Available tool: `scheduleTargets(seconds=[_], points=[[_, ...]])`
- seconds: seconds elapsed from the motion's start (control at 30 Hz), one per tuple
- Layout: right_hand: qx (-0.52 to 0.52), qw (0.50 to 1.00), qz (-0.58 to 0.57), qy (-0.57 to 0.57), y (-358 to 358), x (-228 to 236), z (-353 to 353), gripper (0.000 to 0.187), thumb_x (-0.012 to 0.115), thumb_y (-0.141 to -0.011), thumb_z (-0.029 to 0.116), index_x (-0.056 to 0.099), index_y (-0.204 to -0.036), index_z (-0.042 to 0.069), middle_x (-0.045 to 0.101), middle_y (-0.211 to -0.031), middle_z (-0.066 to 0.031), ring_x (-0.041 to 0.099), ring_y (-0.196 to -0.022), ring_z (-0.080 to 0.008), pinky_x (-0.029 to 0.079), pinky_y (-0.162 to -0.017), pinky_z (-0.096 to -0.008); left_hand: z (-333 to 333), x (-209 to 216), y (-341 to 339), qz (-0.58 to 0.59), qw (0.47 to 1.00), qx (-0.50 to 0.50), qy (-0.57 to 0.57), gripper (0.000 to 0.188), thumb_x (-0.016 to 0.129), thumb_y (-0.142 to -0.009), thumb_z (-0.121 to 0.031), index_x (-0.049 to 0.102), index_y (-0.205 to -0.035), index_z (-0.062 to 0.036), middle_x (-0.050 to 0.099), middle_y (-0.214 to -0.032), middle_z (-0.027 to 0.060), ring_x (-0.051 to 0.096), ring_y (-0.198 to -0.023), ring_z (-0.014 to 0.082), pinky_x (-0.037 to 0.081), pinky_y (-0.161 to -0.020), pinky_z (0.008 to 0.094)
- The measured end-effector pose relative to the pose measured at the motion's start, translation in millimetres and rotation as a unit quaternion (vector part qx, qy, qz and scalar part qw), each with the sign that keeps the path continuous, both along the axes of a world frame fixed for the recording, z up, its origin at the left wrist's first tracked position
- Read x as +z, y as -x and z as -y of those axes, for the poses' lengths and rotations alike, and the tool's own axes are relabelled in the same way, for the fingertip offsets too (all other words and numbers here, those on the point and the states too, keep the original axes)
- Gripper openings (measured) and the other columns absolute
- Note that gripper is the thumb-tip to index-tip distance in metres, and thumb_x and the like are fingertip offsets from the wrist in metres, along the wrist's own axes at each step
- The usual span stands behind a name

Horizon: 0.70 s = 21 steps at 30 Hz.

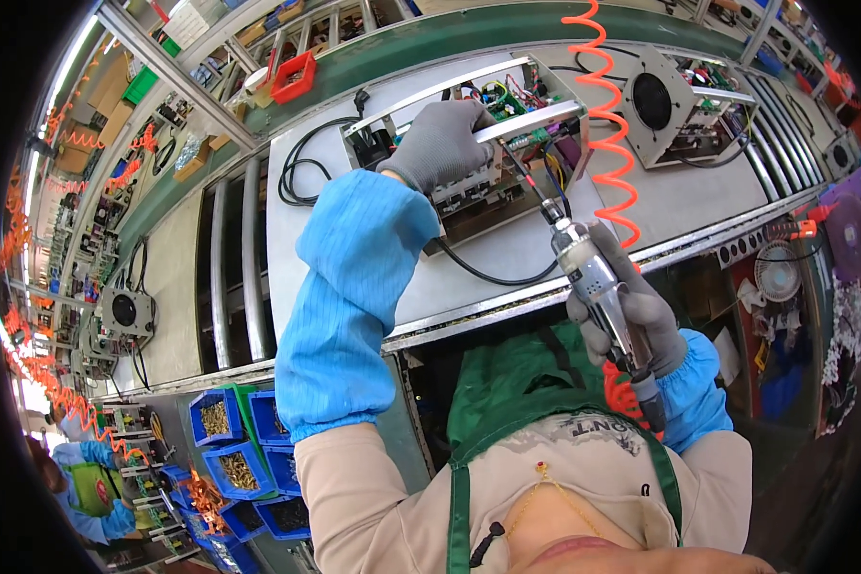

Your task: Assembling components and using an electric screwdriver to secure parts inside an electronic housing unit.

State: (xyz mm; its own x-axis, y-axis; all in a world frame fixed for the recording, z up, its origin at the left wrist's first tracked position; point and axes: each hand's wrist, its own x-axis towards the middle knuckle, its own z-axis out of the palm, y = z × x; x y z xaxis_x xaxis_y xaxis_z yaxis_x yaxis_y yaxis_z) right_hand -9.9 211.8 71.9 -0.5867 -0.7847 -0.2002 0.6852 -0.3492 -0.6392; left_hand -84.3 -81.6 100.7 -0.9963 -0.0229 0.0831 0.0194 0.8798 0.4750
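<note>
In front of me, an open metal chassis (469,218) with circuit boards and wires inside lies on a pale board. My left hand (442,143), in a grey glove, is closed at the near end of the chassis's silver metal bar (543,121); its fingertips are partly hidden. A silver air screwdriver (591,273) is gripped in my right hand (646,316), also gloved in grey. The driver is tilted, and its long thin bit reaches up to the underside of the bar, near my left fingers. Blue sleeves cover both forearms.
An orange coiled hose (614,143) hangs just right of the chassis. Another chassis with a round black fan (652,100) stands to the right. Black cable (295,172) loops at the left. Blue bins (234,471) of small metal parts sit lower left, beyond metal rollers (253,258).
</note>
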Motion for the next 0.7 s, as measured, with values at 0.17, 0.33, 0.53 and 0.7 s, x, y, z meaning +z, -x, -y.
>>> scheduleTargets(seconds=[0.17, 0.33, 0.53, 0.7], points=[[0.023, 0.973, -0.154, -0.172, -6.4, 6.3, 8.7, 0.082, 0.054, -0.073, 0.007, 0.029, -0.149, 0.020, 0.055, -0.091, -0.0123, 0.059, -0.055, -0.0153, 0.051, -0.052, -0.0284, 1.0, -3.5, -1.9, -0.026, 0.999, -0.019, 0.006, 0.031, 0.071, -0.074, -0.015, 0.067, -0.102, -0.0013, 0.069, -0.089, 0.0150, 0.066, -0.080, 0.0240, 0.051, -0.076, 0.0322], [0.018, 0.967, -0.174, -0.186, -7.6, 7.2, 12.5, 0.079, 0.054, -0.076, 0.001, 0.029, -0.149, 0.018, 0.058, -0.088, -0.0100, 0.059, -0.055, -0.0142, 0.051, -0.051, -0.0295, 0.1, -1.4, -2.1, 0.007, 1.000, -0.008, 0.016, 0.039, 0.071, -0.074, -0.016, 0.064, -0.109, -0.0015, 0.069, -0.095, 0.0149, 0.066, -0.085, 0.0262, 0.051, -0.080, 0.0332], [0.002, 0.967, -0.190, -0.172, -7.1, 3.1, 13.0, 0.079, 0.054, -0.076, 0.001, 0.030, -0.149, 0.018, 0.059, -0.091, -0.0109, 0.058, -0.054, -0.0140, 0.051, -0.050, -0.0289, -9.5, 1.1, -1.1, 0.006, 0.996, 0.032, 0.080, 0.074, 0.073, -0.073, -0.011, 0.038, -0.139, -0.0086, 0.066, -0.109, 0.0146, 0.064, -0.099, 0.0315, 0.051, -0.086, 0.0370], [0.007, 0.958, -0.196, -0.210, -5.8, 10.2, 14.9, 0.082, 0.060, -0.073, 0.011, 0.029, -0.149, 0.016, 0.058, -0.094, -0.0119, 0.057, -0.053, -0.0152, 0.051, -0.050, -0.0284, -5.7, -17.4, -6.9, -0.089, 0.993, 0.010, 0.073, 0.075, 0.073, -0.073, -0.010, 0.037, -0.139, -0.0085, 0.066, -0.107, 0.0141, 0.064, -0.098, 0.0337, 0.051, -0.085, 0.0395]])
